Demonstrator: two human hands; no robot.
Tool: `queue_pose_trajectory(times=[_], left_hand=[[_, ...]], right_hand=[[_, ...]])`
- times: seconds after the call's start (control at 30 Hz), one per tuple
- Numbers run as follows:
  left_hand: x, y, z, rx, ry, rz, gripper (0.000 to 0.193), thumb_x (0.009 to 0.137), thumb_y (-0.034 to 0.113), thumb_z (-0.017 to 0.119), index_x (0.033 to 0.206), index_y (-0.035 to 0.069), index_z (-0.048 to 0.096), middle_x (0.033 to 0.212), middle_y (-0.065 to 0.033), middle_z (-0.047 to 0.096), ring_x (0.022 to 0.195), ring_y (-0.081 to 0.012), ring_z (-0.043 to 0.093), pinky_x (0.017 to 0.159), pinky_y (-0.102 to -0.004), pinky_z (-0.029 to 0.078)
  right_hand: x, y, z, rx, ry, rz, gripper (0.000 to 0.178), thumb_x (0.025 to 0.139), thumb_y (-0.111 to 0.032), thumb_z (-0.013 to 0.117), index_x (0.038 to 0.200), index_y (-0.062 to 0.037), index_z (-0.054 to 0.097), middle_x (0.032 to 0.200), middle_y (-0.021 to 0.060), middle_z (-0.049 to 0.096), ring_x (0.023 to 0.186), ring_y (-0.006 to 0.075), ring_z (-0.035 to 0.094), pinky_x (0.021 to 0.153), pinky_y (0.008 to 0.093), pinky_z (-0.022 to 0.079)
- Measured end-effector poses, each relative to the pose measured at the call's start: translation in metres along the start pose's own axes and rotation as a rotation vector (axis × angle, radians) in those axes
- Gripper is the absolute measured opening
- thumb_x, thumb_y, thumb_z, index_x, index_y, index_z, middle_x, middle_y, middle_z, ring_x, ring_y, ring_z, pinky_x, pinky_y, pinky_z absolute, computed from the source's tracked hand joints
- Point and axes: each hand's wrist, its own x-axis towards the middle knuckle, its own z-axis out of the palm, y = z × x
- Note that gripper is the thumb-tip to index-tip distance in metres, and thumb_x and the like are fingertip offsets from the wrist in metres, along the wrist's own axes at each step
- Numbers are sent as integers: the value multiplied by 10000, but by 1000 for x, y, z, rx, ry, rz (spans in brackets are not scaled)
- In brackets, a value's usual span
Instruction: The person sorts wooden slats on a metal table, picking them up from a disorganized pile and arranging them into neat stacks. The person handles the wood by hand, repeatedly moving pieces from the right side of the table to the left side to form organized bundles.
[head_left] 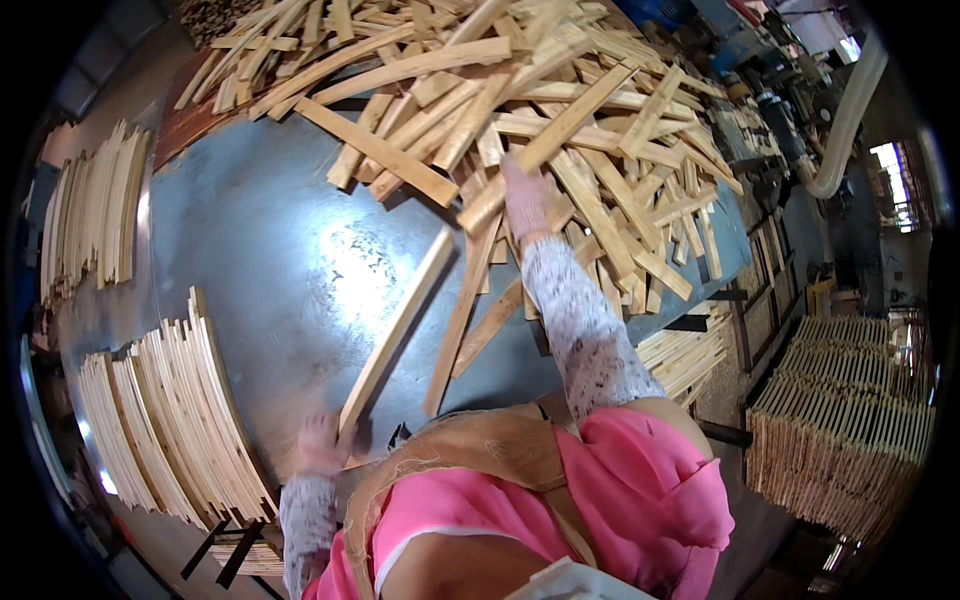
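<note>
My left hand [320,446] is low on the left, its fingers closed around the near end of a pale wooden slat [396,336]. That slat slants up and away to the right over the blue-grey metal tabletop [235,235]. Farther out, my right hand [526,198] reaches to the front of a big heap of loose wooden slats [590,190]. Its fingers, slightly blurred, close on another wooden slat [575,118] lying slantwise across the heap. Two darker slats [462,318] stick out from the pile toward me, between my hands.
Rows of slats stand side by side at the left, one near [165,420] and one farther back [98,215]. A tall stack of slats [840,420] sits at the lower right. Machinery with a pale hose [850,120] fills the right background.
</note>
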Motion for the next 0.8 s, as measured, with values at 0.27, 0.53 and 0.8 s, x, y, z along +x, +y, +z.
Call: queue_pose_trajectory(times=[0.27, 0.53, 0.8], left_hand=[[-154, -159, 71, 457, 494, -713, 632, 1023, 287, 682, 1594, 133, 457, 1634, -200, 437, 1504, -410, 412, 1268, -556, 306], [-72, -136, 18, 63, 743, -695, 793, 930, 99, 722, 1644, 38, 382, 1615, -232, 473, 1438, -389, 504, 1254, -507, 368], [270, 121, -57, -445, 534, 307, 526, 917, 238, 750, 1354, -38, 653, 1372, -240, 672, 1274, -426, 630, 1119, -487, 485]], right_hand=[[-184, 74, 28, -337, -414, -123, 536, 945, -486, 754, 1194, -13, 716, 1019, 182, 781, 975, 316, 748, 887, 431, 568], [-155, -82, 100, -427, -665, -430, 457, 948, -410, 743, 1173, -15, 693, 949, 168, 746, 857, 279, 720, 838, 390, 583], [-152, -28, 24, -8, -527, -355, 309, 999, -214, 673, 1231, -12, 644, 854, 56, 663, 741, 147, 656, 684, 302, 538]])
